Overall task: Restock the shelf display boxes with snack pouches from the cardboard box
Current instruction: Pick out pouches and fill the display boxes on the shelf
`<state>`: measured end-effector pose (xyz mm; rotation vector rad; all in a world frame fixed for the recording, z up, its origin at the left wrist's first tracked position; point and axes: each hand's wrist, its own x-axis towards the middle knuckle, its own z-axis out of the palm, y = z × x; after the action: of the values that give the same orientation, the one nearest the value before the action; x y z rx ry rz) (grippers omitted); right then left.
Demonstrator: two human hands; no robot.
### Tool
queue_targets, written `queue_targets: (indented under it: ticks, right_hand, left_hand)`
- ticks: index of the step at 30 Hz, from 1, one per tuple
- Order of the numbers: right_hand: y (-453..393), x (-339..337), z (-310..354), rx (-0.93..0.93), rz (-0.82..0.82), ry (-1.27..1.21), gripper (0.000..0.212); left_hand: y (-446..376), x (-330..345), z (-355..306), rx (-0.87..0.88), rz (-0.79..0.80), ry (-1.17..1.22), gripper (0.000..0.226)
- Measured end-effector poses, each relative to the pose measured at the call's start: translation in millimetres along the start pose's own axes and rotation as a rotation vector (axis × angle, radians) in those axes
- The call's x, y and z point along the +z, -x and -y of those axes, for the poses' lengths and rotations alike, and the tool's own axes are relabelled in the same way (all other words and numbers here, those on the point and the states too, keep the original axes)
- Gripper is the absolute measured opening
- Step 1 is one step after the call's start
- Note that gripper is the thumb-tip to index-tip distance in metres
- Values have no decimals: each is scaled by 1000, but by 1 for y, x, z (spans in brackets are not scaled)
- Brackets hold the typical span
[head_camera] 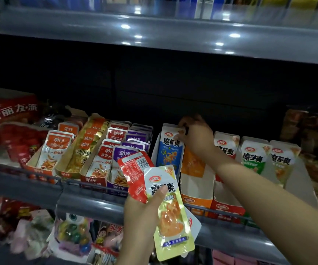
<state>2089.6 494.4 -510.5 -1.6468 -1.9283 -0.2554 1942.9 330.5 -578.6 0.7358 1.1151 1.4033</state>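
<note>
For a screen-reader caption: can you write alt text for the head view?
A person's left hand holds a few snack pouches, a yellow one in front, before a shop shelf. The right hand reaches into the orange display box, beside blue, red and green pouches.

A yellow pouch (170, 213) and a red pouch (135, 175) are held fanned before the shelf. Blue (170, 150), orange (196, 180), red (226, 188) and green (254, 157) display boxes are lined up upright.
</note>
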Motion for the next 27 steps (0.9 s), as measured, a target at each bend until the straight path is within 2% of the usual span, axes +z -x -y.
queue_targets:
  ticks: [4,7,11,13,17,22,25,27]
  right_hand:
    - [21,-13,0,8,-18,-299,20]
    - [55,-36,9,66,150,-564,7]
    - [101,-64,11,176,469,-650,21]
    - [119,-73,6,244,554,-713,31]
    - [141,-80,-12,358,492,-726,45]
    - [151,-93,-36,430,396,-733,30]
    - [153,-104,-44,412,466,-785,19]
    - [153,-109,-46,386,538,-847,23]
  left_hand:
    - [2,0,0,14,9,-32,22]
    - [4,2,-2,-1,27,-23,21]
    - [10,10,-4,-14,104,-22,26]
    - [13,14,-4,-36,173,-22,27]
    - [19,25,2,-87,317,-35,32]
    - [26,35,12,-157,424,-82,32]
    - [30,41,16,-106,403,-120,25]
    - [30,44,17,-71,373,-131,21]
